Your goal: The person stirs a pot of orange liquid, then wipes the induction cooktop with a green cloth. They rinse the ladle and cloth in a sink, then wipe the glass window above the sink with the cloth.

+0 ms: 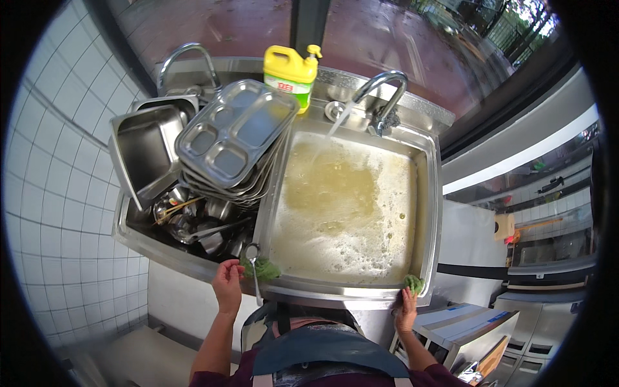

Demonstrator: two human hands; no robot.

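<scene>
My left hand (227,284) hovers at the front rim of the double sink, fingers loosely bent and nothing visible in them. Just right of it, a metal spoon (254,271) lies across a green cloth (266,269) on the rim between the two basins. At the front right corner my right hand (406,310) has its fingers on a smaller green cloth (413,283) and appears to grip it. Between my hands is the right basin (428,203), full of cloudy, foamy yellowish water (333,184). Water pours into it from the right faucet (387,82).
Stacked compartment trays (217,130) lean over the left basin (159,246), beside a deep steel pan (145,140). Bowls, utensils and chopsticks (179,210) fill that basin. A yellow detergent jug (290,77) stands behind, near the left faucet (186,48). Tiled wall (67,193) borders the left.
</scene>
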